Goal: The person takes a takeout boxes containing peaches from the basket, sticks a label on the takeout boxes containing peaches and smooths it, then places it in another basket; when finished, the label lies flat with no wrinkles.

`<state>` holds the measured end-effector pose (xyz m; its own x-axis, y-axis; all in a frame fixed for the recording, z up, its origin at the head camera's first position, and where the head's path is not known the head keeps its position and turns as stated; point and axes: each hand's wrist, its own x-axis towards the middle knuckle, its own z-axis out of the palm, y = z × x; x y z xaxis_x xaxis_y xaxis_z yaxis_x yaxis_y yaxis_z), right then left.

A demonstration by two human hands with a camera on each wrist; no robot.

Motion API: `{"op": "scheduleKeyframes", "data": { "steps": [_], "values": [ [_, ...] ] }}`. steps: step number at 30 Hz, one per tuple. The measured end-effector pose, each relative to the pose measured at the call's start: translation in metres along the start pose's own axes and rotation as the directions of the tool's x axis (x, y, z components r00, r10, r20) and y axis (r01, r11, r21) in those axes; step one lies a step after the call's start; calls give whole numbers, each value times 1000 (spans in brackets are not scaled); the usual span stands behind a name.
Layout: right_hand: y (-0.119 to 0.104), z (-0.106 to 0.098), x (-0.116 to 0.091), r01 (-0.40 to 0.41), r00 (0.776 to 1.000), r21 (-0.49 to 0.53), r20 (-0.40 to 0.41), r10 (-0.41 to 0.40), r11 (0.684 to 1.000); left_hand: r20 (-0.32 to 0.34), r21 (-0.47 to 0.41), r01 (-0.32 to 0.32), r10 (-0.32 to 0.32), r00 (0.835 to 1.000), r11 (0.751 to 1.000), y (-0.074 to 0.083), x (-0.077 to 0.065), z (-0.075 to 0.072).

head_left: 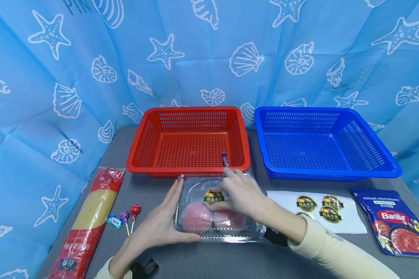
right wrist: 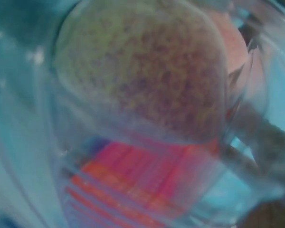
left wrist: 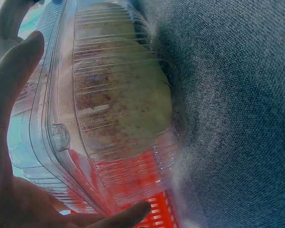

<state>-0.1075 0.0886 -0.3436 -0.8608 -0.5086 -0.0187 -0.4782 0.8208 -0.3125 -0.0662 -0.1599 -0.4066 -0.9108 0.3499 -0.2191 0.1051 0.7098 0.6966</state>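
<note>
A clear plastic clamshell box (head_left: 192, 193) with pink and yellowish peaches (head_left: 197, 217) inside lies on the grey table, just in front of the red basket. My left hand (head_left: 162, 219) steadies its left front corner, fingers extended along the side and thumb along the front edge. A round black-and-gold fruit sticker (head_left: 213, 198) is at the lid's middle. My right hand (head_left: 242, 193) holds this sticker between thumb and index finger, at its lower and upper edges. Whether the sticker lies fully flat cannot be seen. Through the plastic, a peach (right wrist: 142, 71) fills the right wrist view, blurred.
The red basket (head_left: 188, 169) holds a small purple-wrapped candy (head_left: 225, 159). Beside it stands a blue basket (head_left: 331, 174). A white sticker sheet (head_left: 352, 217) and a Barilla pouch (head_left: 394, 224) lie right; spaghetti (head_left: 94, 209), two lollipops (head_left: 135, 210) and a blue-wrapped candy (head_left: 115, 221) lie left.
</note>
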Motion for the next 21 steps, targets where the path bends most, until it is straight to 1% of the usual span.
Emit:
{"op": "scheduleKeyframes", "data": {
  "steps": [11, 21],
  "values": [
    [6, -3, -3, -43, 999, 2, 20, 43, 999, -7, 6, -6, 6, 1000, 1000, -1, 0, 0],
    [11, -3, -4, -49, 999, 25, 21, 49, 998, -12, 8, 6, -6, 1000, 1000, 0, 0, 1]
  ]
}}
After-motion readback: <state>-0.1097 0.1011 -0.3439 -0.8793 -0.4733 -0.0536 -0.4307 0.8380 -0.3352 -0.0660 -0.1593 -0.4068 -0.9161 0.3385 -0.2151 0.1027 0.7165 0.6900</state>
